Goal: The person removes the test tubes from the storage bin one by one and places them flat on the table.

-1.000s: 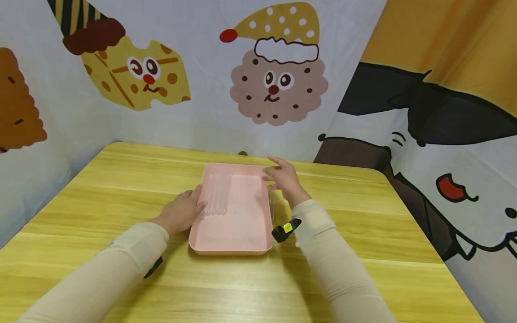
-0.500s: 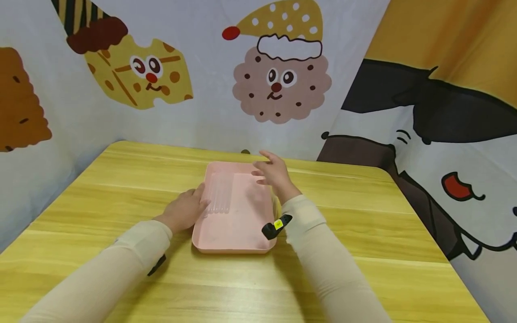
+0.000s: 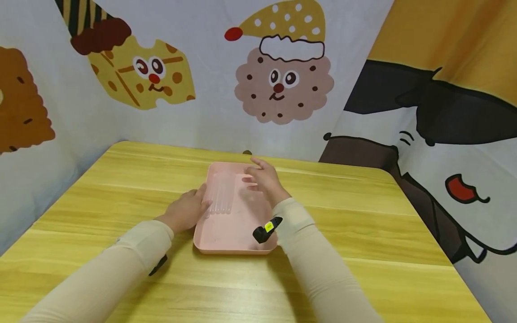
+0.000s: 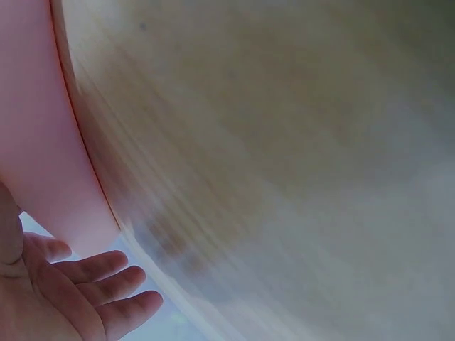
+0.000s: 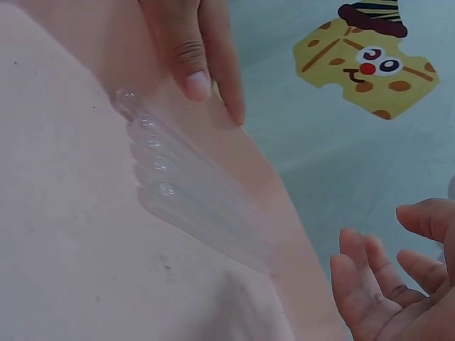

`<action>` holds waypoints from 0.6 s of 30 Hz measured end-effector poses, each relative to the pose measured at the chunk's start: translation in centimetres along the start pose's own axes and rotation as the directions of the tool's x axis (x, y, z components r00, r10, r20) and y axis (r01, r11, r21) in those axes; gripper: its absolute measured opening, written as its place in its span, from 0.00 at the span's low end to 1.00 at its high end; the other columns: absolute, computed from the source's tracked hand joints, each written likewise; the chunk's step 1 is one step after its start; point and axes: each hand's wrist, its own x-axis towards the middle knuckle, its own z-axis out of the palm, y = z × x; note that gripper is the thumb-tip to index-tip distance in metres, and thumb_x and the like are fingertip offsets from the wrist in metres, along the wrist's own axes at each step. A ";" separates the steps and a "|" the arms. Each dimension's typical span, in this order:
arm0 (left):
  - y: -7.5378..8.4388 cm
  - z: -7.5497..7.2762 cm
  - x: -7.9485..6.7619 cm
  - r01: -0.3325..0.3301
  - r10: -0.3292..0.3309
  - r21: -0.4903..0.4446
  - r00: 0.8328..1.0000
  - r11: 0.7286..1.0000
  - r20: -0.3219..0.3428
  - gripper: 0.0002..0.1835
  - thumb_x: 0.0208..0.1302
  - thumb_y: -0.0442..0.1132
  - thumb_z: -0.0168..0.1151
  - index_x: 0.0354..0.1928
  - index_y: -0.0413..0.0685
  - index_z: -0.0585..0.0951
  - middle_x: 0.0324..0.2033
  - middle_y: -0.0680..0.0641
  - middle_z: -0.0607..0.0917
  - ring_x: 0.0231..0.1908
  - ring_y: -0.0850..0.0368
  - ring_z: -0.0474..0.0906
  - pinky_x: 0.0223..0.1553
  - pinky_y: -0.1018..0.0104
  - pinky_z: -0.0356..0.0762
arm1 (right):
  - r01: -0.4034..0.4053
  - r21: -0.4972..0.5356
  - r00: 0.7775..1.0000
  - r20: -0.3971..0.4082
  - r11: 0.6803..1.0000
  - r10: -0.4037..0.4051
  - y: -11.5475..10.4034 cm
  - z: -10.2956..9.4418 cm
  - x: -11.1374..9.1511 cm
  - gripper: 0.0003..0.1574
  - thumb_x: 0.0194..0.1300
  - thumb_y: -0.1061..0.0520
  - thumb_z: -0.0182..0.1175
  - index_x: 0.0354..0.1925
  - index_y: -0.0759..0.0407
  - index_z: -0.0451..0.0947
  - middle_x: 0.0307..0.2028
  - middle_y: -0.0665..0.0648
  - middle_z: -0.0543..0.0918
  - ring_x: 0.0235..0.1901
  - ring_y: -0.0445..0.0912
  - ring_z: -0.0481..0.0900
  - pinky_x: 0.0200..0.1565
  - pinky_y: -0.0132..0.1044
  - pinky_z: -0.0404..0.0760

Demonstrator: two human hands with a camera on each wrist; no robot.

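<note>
A shallow pink tray (image 3: 234,242) stands on the table. Several clear, round-ended plastic tubes (image 3: 220,195) lie side by side in its left part. My left hand (image 3: 183,210) holds the tray's left wall, thumb over the rim and fingers outside; in the left wrist view those fingers (image 4: 114,284) are spread beside the pink wall. Above the tray's far right part hovers my right hand (image 3: 264,179), fingers apart and loosely bent, with nothing in it. The right wrist view shows this hand (image 5: 398,291) apart from the tubes (image 5: 192,192).
The wood-patterned table (image 3: 363,215) extends around the tray. Behind it hangs a white cloth (image 3: 210,125) printed with cartoon food, and a printed curtain (image 3: 444,27) hangs at the right. A black wrist strap (image 3: 266,229) on the right wrist covers part of the tray.
My right hand has moved left from the tray's right rim to over its inside. A clear item beside the tray's right wall is now hidden. The left hand stays at the tray.
</note>
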 end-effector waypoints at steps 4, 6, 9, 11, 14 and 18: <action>0.1 -0.1 -0.1 0.001 -0.001 0.000 1.000 1.000 0.003 0.34 0.77 0.49 0.40 0.74 0.34 0.48 0.63 0.24 0.65 0.63 0.30 0.64 0.57 0.37 0.69 | -0.037 0.008 0.999 0.004 0.999 0.037 0.5 0.5 0.4 0.36 0.68 0.59 0.58 0.72 0.49 0.62 0.57 0.58 0.79 0.44 0.51 0.84 0.47 0.45 0.83; 0.1 -0.2 -0.2 0.003 -0.003 -0.005 1.000 1.000 0.002 0.34 0.77 0.49 0.40 0.74 0.34 0.49 0.63 0.24 0.65 0.62 0.29 0.64 0.56 0.37 0.69 | -0.049 0.006 0.999 0.010 0.999 0.049 0.7 0.7 0.6 0.36 0.68 0.59 0.58 0.72 0.49 0.62 0.57 0.56 0.79 0.44 0.50 0.84 0.48 0.46 0.82; 0.0 -0.2 -0.2 -0.003 0.003 -0.008 1.000 1.000 -0.002 0.34 0.77 0.48 0.41 0.74 0.34 0.49 0.63 0.24 0.66 0.62 0.29 0.65 0.56 0.37 0.70 | -0.055 0.005 0.998 0.015 0.998 0.055 0.9 0.9 0.8 0.36 0.68 0.59 0.57 0.72 0.49 0.62 0.57 0.56 0.79 0.44 0.50 0.84 0.46 0.46 0.83; 0.0 -0.1 -0.2 -0.005 0.005 -0.014 1.000 1.000 -0.003 0.34 0.77 0.49 0.41 0.74 0.34 0.49 0.63 0.24 0.66 0.62 0.29 0.65 0.56 0.37 0.70 | -0.055 0.000 0.998 0.017 0.999 0.055 1.1 1.0 1.0 0.36 0.68 0.59 0.58 0.72 0.48 0.62 0.57 0.56 0.80 0.44 0.50 0.84 0.44 0.44 0.83; -0.1 0.0 -0.1 -0.007 0.006 -0.018 1.000 1.000 -0.006 0.34 0.77 0.49 0.41 0.74 0.35 0.49 0.63 0.25 0.66 0.62 0.30 0.65 0.56 0.37 0.70 | -0.051 -0.007 0.999 0.017 0.999 0.051 1.1 1.1 1.1 0.37 0.67 0.59 0.58 0.72 0.49 0.62 0.56 0.56 0.80 0.43 0.50 0.84 0.42 0.43 0.84; -0.2 0.0 -0.1 -0.007 0.007 -0.015 1.000 1.000 -0.007 0.35 0.77 0.49 0.41 0.74 0.35 0.49 0.63 0.25 0.66 0.62 0.30 0.65 0.56 0.38 0.70 | -0.059 0.000 0.998 0.006 0.998 0.059 1.4 1.3 1.2 0.36 0.66 0.60 0.59 0.71 0.51 0.64 0.55 0.57 0.80 0.41 0.49 0.85 0.42 0.44 0.84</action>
